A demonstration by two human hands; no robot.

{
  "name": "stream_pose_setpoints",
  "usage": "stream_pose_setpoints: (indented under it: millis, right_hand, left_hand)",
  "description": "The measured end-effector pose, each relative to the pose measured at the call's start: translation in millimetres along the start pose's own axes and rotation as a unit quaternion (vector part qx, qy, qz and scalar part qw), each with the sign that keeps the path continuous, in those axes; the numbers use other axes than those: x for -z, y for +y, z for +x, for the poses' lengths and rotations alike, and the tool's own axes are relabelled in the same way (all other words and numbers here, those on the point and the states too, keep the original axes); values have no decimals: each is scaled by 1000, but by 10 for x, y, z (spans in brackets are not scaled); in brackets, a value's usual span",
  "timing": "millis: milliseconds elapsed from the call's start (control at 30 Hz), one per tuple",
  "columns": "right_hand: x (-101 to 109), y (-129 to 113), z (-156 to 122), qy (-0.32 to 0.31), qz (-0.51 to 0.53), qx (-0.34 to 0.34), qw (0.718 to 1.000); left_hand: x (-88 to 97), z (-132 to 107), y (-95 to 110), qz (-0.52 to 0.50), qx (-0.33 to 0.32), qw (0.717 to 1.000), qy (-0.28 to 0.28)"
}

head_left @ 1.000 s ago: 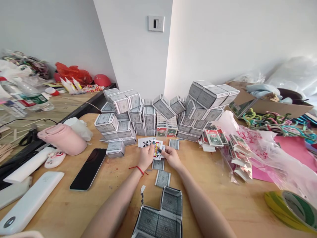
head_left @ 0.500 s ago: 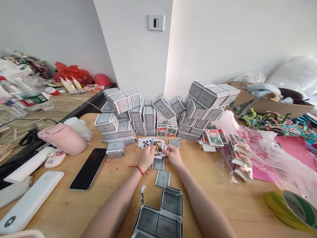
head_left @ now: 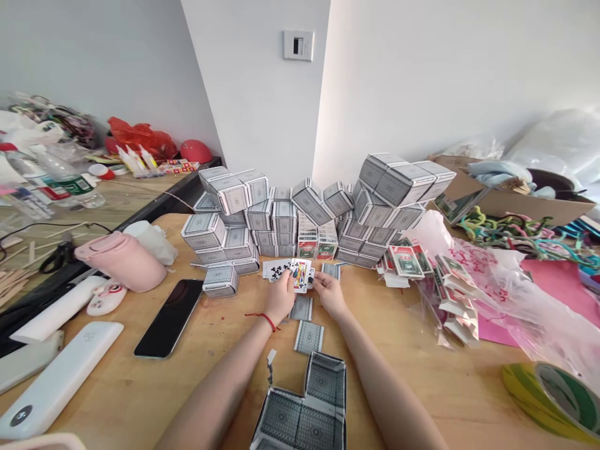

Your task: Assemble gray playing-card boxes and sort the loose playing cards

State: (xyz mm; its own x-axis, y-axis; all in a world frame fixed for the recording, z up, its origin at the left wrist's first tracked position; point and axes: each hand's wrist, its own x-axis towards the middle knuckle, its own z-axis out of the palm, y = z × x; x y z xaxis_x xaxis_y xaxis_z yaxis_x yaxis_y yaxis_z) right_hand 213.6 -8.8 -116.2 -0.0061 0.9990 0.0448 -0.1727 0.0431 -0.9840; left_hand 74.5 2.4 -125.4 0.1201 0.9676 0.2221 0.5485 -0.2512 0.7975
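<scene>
My left hand (head_left: 280, 297) and my right hand (head_left: 329, 292) both pinch a small fan of playing cards (head_left: 300, 274), a face card showing on top. More face-up cards (head_left: 275, 269) lie spread on the wooden table (head_left: 197, 350) just left of them. Two face-down cards (head_left: 308, 336) lie between my forearms. A part-built box of patterned cards (head_left: 304, 412) sits at the near edge. Behind the hands rises a heap of patterned card cubes (head_left: 304, 209).
A black phone (head_left: 169, 316), a pink pouch (head_left: 120, 259) and white devices (head_left: 56, 381) lie at the left. Opened card packets in clear wrap (head_left: 440, 275) and pink paper sit at the right. A green tape roll (head_left: 553, 397) is at the near right.
The fan of cards has tilted up a little in my hands and shifted slightly away. The camera has nudged; nothing else on the table moved.
</scene>
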Motion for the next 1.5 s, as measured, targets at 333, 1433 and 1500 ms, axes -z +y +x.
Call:
stream_pose_setpoints:
  millis: [333, 1433, 1500]
  right_hand:
    - [-56, 69, -58, 20, -26, 24, 999]
    - [-120, 88, -108, 161, -228, 68, 958]
    - [-130, 109, -115, 190, -267, 65, 942]
  left_hand:
    - [14, -26, 19, 0, -24, 1000, -18]
    - [30, -57, 100, 168, -91, 980, -54]
    - [26, -61, 99, 186, -111, 974, -61]
